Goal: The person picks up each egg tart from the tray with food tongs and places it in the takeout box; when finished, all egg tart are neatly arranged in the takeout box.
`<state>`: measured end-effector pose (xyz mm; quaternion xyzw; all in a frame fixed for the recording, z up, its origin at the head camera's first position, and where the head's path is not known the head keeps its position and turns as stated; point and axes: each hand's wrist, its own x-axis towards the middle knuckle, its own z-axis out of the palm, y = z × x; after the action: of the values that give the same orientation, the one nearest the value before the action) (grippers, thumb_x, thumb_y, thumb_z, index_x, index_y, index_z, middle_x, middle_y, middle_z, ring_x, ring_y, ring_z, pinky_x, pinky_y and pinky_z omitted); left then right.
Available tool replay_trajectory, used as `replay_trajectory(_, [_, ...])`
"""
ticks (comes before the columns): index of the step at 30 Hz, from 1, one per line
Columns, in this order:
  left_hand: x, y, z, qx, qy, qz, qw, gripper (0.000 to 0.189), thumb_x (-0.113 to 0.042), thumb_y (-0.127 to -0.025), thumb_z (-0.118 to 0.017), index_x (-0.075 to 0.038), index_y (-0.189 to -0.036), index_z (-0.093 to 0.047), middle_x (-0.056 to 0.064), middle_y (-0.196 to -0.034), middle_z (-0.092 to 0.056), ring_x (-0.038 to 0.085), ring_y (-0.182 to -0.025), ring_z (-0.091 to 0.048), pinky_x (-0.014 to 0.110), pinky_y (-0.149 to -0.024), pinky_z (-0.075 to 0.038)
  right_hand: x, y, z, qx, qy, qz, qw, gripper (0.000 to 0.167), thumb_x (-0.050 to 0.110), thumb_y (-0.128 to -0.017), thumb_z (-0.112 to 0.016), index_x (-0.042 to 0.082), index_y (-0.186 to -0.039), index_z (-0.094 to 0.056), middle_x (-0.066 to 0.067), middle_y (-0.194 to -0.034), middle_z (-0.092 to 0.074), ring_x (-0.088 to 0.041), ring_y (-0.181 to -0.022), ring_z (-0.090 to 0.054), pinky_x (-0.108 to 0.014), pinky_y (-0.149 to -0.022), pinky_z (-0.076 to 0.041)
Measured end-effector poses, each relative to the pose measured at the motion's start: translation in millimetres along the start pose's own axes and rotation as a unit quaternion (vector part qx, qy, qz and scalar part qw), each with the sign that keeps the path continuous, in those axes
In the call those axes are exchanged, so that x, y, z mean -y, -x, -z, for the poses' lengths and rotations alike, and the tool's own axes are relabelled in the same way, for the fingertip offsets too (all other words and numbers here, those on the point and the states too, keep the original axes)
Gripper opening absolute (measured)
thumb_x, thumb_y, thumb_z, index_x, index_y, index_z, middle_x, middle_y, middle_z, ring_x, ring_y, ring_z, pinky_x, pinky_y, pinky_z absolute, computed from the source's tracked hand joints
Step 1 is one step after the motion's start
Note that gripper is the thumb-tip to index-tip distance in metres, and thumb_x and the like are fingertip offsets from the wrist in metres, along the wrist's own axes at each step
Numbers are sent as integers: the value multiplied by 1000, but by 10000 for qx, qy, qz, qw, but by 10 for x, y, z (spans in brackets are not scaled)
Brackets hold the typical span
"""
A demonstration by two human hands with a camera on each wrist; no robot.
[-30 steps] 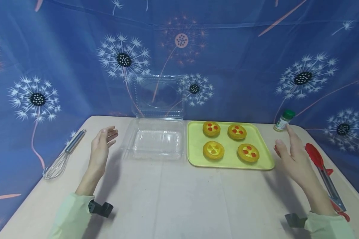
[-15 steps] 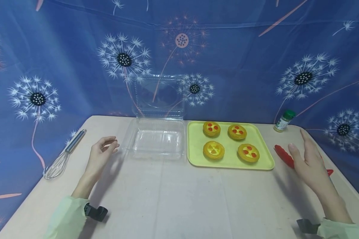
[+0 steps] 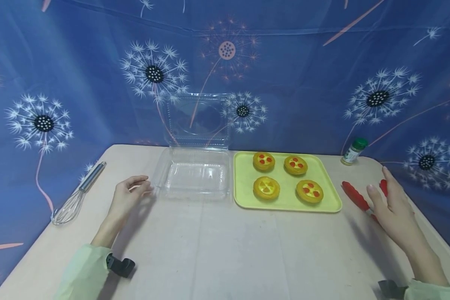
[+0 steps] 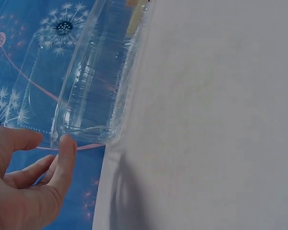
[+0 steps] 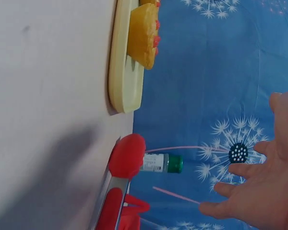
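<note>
1. Currently, the tongs (image 3: 354, 195) lie near the table's (image 3: 232, 250) right edge, partly hidden beneath the right hand (image 3: 399, 216), the nearer one; their visible arm slants away and leftward.
2. The right hand hangs above them, fingers spread, holding nothing.
3. The left hand (image 3: 125, 196), its fingers loosely bent and parted, is just beside the clear container (image 3: 196, 175); whether they touch, I cannot tell.

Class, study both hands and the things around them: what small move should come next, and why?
Probably, the right hand should lower and take the red-tipped tongs: it hovers open over them, holding nothing, while four tarts lie on the yellow tray and the clear container beside it stands open.
</note>
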<state>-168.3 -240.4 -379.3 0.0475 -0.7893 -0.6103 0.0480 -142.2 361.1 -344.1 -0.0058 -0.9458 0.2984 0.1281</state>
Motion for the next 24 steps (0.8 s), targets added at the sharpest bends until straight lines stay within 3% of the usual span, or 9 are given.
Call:
replay_trajectory(4, [11, -44, -44, 60, 265, 97, 9996, 42, -9, -100, -53, 17, -133, -45, 5, -98, -65, 1, -80, -66, 22, -83, -62, -78, 57, 35, 52, 64, -138, 9999, 72, 35, -105, -37, 13, -156, 8, -33, -157, 3, -58, -140, 1, -84, -103, 0])
replay_trajectory(9, [25, -89, -96, 202, 609, 234, 9977, 43, -4, -99, -54, 19, -133, -43, -5, -83, -67, 2, -75, -68, 20, -78, -62, -144, 122, 99, 192, 166, -608, 9978, 74, 37, -105, -38, 15, -156, 12, -34, -156, 6, -59, -139, 2, -85, -100, -4])
replay_trajectory(19, [62, -121, -61, 479, 1586, 714, 9836, 52, -1, -96, -58, 19, -138, -34, -5, -81, -71, 4, -74, -69, 17, -78, -61, -242, 177, 173, 398, 277, -826, 9954, 85, 45, -100, -45, 14, -156, 12, -37, -155, 3, -61, -137, -1, -89, -94, -14])
replay_trajectory(24, [58, -118, 7, 448, 2151, 694, 9731, 41, 1, -94, -61, 15, -128, -42, -1, -79, -72, 7, -72, -70, 17, -75, -62, -265, 115, 190, 426, 424, -760, 9953, 99, 45, -95, -56, 6, -154, 12, -40, -153, 3, -63, -137, 0, -89, -94, -11])
